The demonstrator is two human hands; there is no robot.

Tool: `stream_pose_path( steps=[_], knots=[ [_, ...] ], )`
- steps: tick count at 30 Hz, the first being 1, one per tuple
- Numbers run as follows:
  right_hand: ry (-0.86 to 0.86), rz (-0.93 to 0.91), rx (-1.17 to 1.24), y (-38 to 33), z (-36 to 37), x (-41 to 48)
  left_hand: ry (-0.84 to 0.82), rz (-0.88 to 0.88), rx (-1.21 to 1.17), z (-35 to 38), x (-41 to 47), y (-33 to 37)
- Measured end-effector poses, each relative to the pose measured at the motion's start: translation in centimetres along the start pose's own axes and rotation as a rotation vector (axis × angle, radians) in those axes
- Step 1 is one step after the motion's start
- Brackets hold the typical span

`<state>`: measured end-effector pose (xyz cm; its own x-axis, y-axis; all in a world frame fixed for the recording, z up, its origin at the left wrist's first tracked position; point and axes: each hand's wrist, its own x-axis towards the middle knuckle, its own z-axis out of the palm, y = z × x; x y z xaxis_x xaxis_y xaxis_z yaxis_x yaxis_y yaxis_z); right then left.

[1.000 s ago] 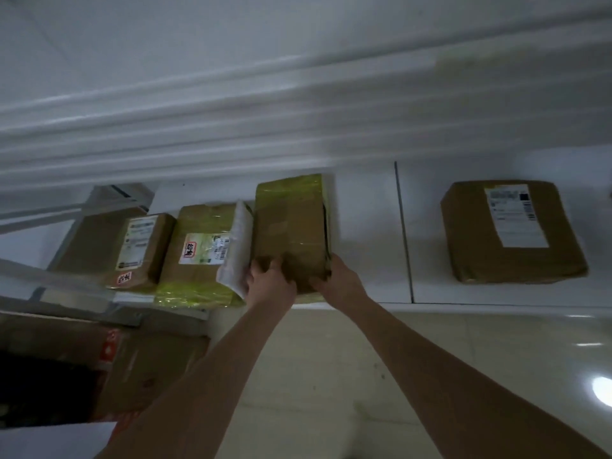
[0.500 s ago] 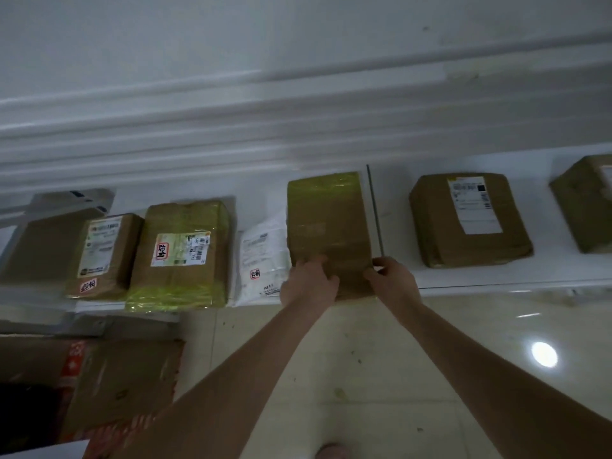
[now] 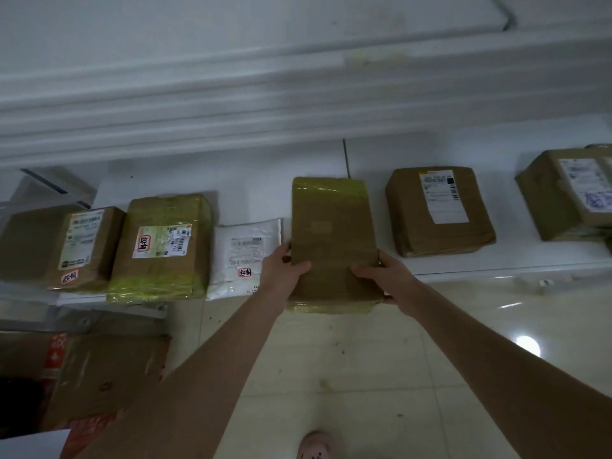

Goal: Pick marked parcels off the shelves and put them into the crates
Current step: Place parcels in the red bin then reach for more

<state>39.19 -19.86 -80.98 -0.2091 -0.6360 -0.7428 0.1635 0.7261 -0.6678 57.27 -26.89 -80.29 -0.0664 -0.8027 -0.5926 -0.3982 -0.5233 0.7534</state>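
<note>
At six o'clock, nearest the camera, one pink shoe [image 3: 314, 444] stood on the pale tiled floor [image 3: 381, 376], with a flattened brown cardboard box [image 3: 102, 376] at eight o'clock. Ahead, the left hand [image 3: 281, 271] and right hand [image 3: 389, 276] gripped one brown cardboard parcel wrapped in yellowish tape [image 3: 331, 233] by its near corners, thumbs on top. The parcel lay between the hands, its near end jutting past the front edge of the white shelf [image 3: 496, 265]. At its nine o'clock lay three parcels, each with a red-marked sticker: a white plastic mailer [image 3: 245, 253], a yellow-taped brown box [image 3: 162, 246] and a plain brown box [image 3: 84, 246]. At three o'clock sat two labelled brown boxes [image 3: 437, 210] [image 3: 563, 193], well apart.
</note>
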Motion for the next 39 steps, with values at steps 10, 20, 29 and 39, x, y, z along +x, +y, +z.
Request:
stream_pose_path(
  steps=[10,20,29,39],
  knots=[
    [-0.029,-0.065,-0.041,-2.2,-2.5,-7.8,-0.073,0.064,-0.146,-2.4,-6.7,1.4],
    [-0.088,-0.086,-0.006,-2.8,-4.5,-12.7,-0.174,-0.096,-0.222,-5.2,-12.1,4.3],
    [-0.241,-0.036,0.114,-2.4,-6.7,-14.9,-0.314,-0.072,-0.206,-6.9,-14.2,4.6],
    [-0.257,-0.020,0.316,-1.1,-7.2,-14.5,-0.369,-0.052,-0.325,-5.5,-14.8,3.9]
  ],
)
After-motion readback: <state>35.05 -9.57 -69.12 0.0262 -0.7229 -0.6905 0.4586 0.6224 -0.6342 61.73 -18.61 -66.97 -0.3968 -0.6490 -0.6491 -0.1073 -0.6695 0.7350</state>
